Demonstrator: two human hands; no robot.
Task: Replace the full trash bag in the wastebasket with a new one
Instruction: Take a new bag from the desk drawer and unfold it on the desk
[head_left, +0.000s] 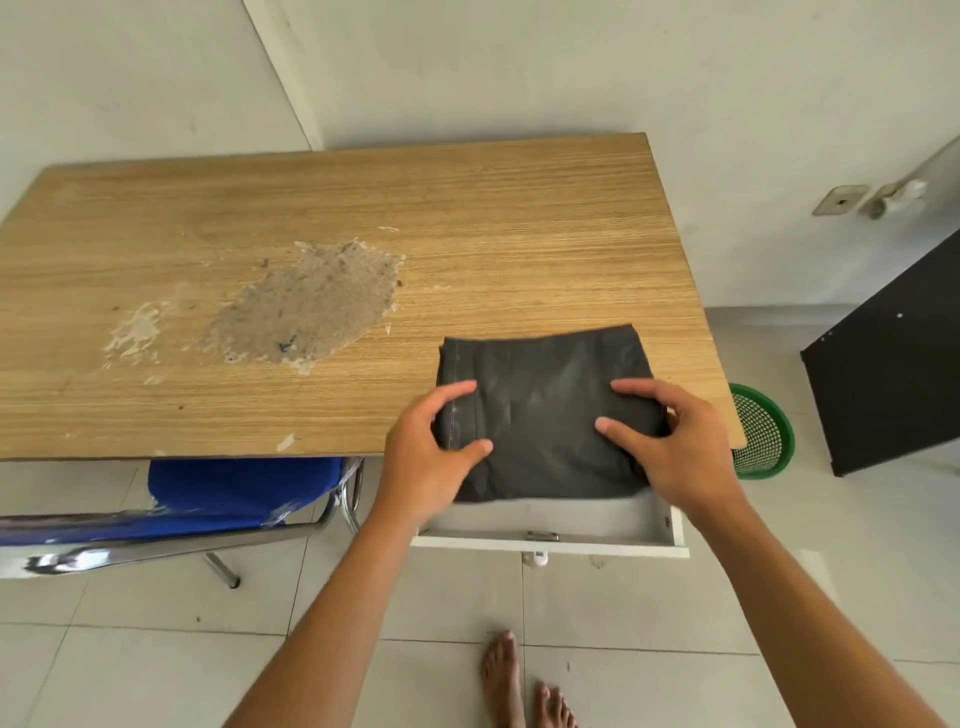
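A folded black trash bag (545, 384) lies flat at the near right edge of the wooden desk (260, 223), partly overhanging an open white drawer (550, 535). My left hand (431, 457) pinches the bag's left edge between thumb and fingers. My right hand (670, 441) grips its right edge the same way. A green mesh wastebasket (763, 431) stands on the floor to the right of the desk, mostly hidden behind the desk corner; I cannot see any bag inside it.
A blue chair with a chrome frame (208, 504) is tucked under the desk at the left. A black panel (893, 364) leans at the right beside the wastebasket. The desk top has a worn, peeled patch (311, 306). My bare feet (524, 680) stand on white tiles.
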